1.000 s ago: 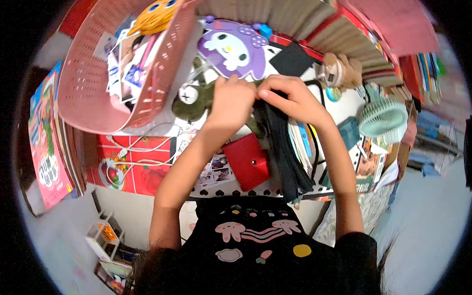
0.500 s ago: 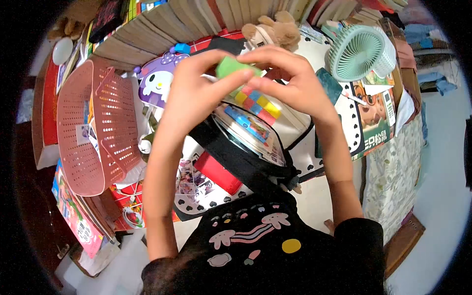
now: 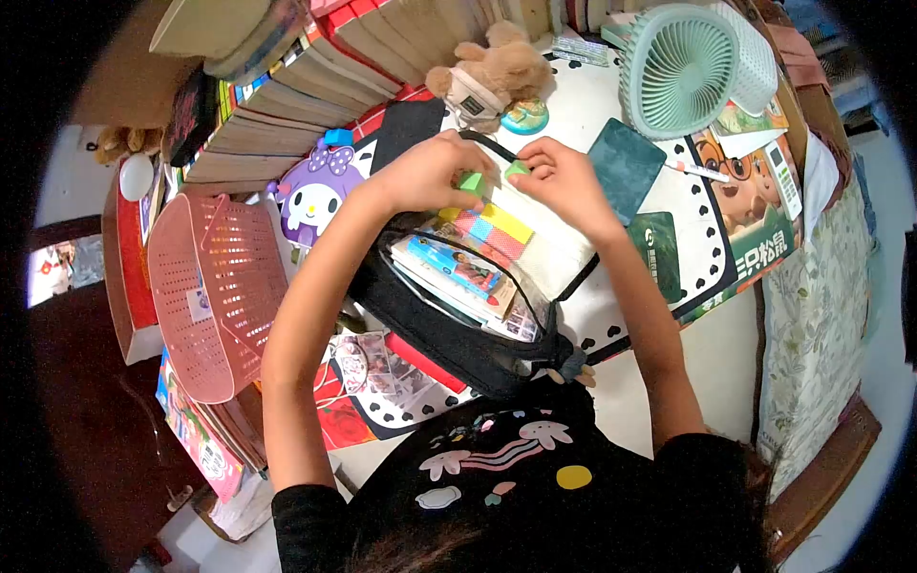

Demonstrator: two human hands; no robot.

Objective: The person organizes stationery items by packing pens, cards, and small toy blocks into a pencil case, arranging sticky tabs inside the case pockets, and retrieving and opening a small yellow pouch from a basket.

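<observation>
A black bag (image 3: pixel 449 340) lies open on the desk, with books and papers (image 3: pixel 457 270) inside. Above its opening, my left hand (image 3: pixel 435 174) has its fingers closed on a small green piece (image 3: pixel 471 183). My right hand (image 3: pixel 564 184) pinches another green piece (image 3: pixel 517 169), a short gap from the first. Below them a checked item in yellow, red and blue (image 3: pixel 495 232) rests at the bag's far side. A red case (image 3: pixel 424 362) sits partly hidden beside the bag.
At the left is a pink basket (image 3: pixel 212 315), near a purple character item (image 3: pixel 315 199). A plush toy (image 3: pixel 492 76) leans by the row of books (image 3: pixel 315 95). A mint fan (image 3: pixel 680 72), a dark green pad (image 3: pixel 626 170) and a magazine (image 3: pixel 755 205) are at the right.
The bag has gone from closed-looking to open. Since half a second ago my hands have moved apart, and green now shows separately in each. The view has shifted.
</observation>
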